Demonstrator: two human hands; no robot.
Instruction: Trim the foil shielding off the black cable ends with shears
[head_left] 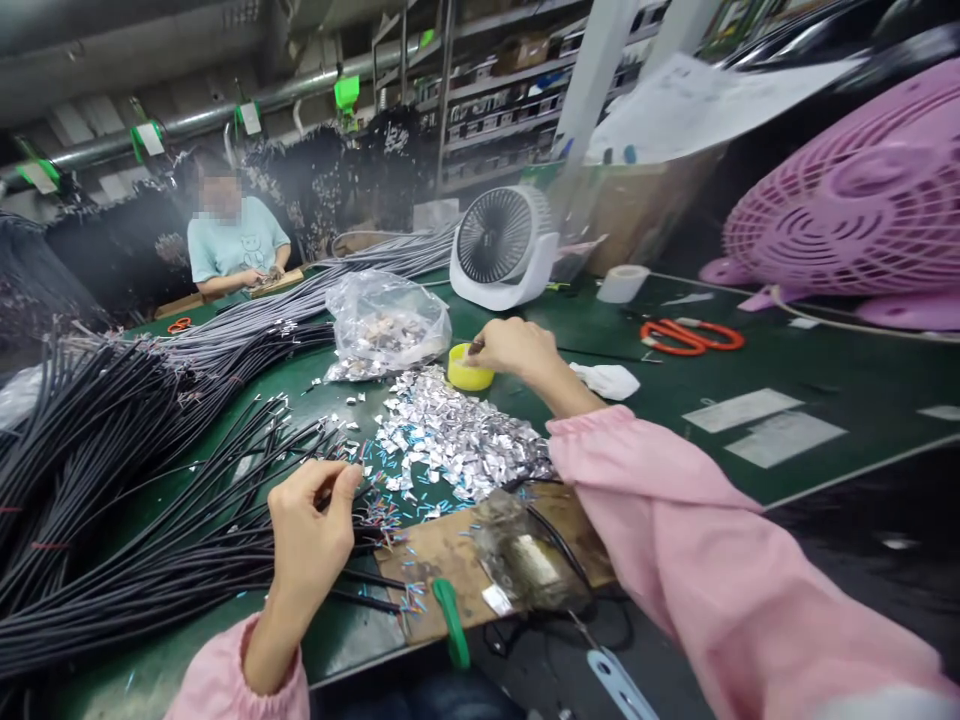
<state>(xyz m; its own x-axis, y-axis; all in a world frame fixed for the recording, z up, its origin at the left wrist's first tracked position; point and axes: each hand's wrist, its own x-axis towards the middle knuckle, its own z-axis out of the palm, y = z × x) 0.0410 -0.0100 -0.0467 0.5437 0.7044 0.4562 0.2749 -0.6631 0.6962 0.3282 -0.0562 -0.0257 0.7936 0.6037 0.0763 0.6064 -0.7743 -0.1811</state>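
My left hand (pixel 313 520) hovers over the ends of black cables (pixel 202 565), its thumb and index finger pinched together. Whatever sits in that pinch, if anything, is too small to make out. Reaching forward, my right hand (pixel 517 350) has its fingertips at the rim of a small round yellow tub (pixel 471 378). Those fingers are drawn together, and their tips are partly hidden inside the tub. In front of the tub lies a heap of small silver foil pieces (pixel 465 435), with bits of blue and coloured wire scattered around it.
A clear plastic bag (pixel 386 325) of foil pieces stands behind the heap. Nearby are a white fan (pixel 502 245), orange-handled scissors (pixel 690 337) and a pink fan (pixel 847 200). A brown board (pixel 435 570) with a green clamp (pixel 451 622) lies at the table's front edge. Another person (pixel 236 240) sits across.
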